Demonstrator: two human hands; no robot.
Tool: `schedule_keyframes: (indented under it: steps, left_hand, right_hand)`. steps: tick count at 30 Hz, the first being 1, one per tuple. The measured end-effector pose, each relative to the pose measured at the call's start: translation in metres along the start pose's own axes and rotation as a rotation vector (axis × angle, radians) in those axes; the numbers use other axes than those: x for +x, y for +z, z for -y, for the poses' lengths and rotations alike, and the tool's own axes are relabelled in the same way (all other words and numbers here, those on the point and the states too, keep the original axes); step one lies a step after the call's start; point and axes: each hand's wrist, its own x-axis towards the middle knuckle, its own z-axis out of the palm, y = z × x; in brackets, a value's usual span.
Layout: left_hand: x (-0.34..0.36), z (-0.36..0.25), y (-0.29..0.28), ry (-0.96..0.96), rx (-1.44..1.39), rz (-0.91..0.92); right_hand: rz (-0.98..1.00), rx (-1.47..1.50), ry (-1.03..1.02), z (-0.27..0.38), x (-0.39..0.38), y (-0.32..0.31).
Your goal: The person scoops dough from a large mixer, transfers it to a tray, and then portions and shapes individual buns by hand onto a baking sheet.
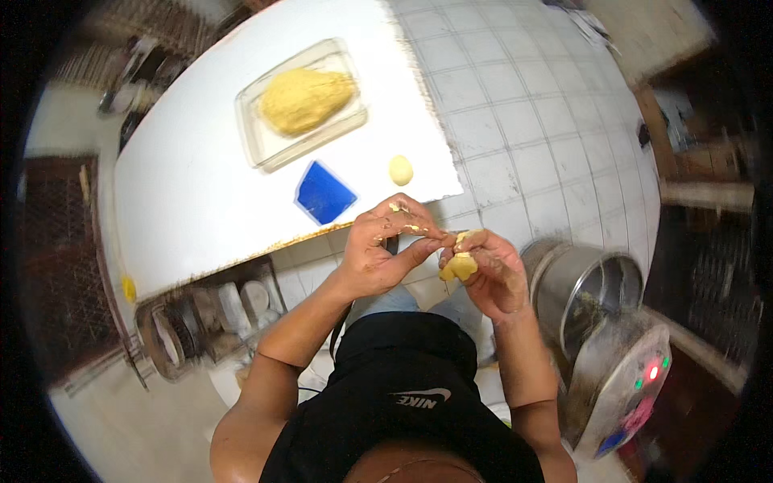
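A small lump of yellow dough (459, 268) sits in the curled fingers of my right hand (501, 278), in front of my body by the table's near edge. My left hand (382, 249) has its thumb and fingertips pressed together against the right hand's fingertips; whatever lies between them is hidden. Bits of dough stick to the fingers of both hands. Just beyond the left hand, a blue plastic scraper (324, 193) lies flat on the white table (201, 185). A smooth pale yellow dough ball (400, 170) rests near the table's right edge.
A clear rectangular dish (256, 145) holds a large mound of yellow dough (306, 101) farther back on the table. To my right stands a steel mixing bowl on a machine (596, 286) with lit buttons. Round pans and containers (209, 318) sit below the table at left.
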Motion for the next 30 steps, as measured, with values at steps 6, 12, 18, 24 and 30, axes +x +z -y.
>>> schedule_keyframes:
  steps: [6,12,18,24,30]
  left_hand:
    - [-0.155,0.047,-0.154,-0.398,-0.119,-0.584]
    - [-0.315,0.086,-0.207,-0.755,-0.293,-1.219]
    - [-0.353,0.093,-0.225,-0.778,-0.341,-1.259]
    - [-0.324,0.096,-0.243,-0.758,-0.209,-1.130]
    - [-0.281,0.122,-0.230,-0.861,-0.316,-1.021]
  right_hand:
    - [-0.202,-0.277,0.176,-0.120,0.116,0.069]
    - [-0.301,-0.745,-0.667,-0.077,0.233,0.146]
    - [-0.217,-1.129,-1.564,-0.052,0.323,0.161]
    - [-0.110,-1.686,-0.605,-0.233,0.271,-0.003]
    - [-0.344,-1.958,-0.466,-0.206,0.219,-0.069]
